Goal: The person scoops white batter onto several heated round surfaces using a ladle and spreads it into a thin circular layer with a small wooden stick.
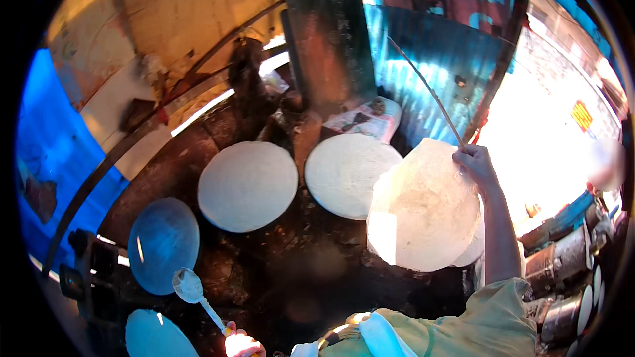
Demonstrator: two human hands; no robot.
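Note:
My left hand, low in the picture, grips the handle of a ladle whose bowl is smeared with something pale. That bowl is next to a round griddle plate tinted blue by the light. My right hand grips a long thin stick that points up and away. Just left of this hand is a large, pale, ragged-edged flatbread; whether my fingers touch it I cannot tell. Two smooth white rounds, one at centre left and one in the middle, look like batter spread on griddles.
Another blue-lit round plate shows at the lower left. Behind the rounds stands a dark upright board, beside corrugated metal sheeting. Metal pots line the right side. A curved bar crosses the left.

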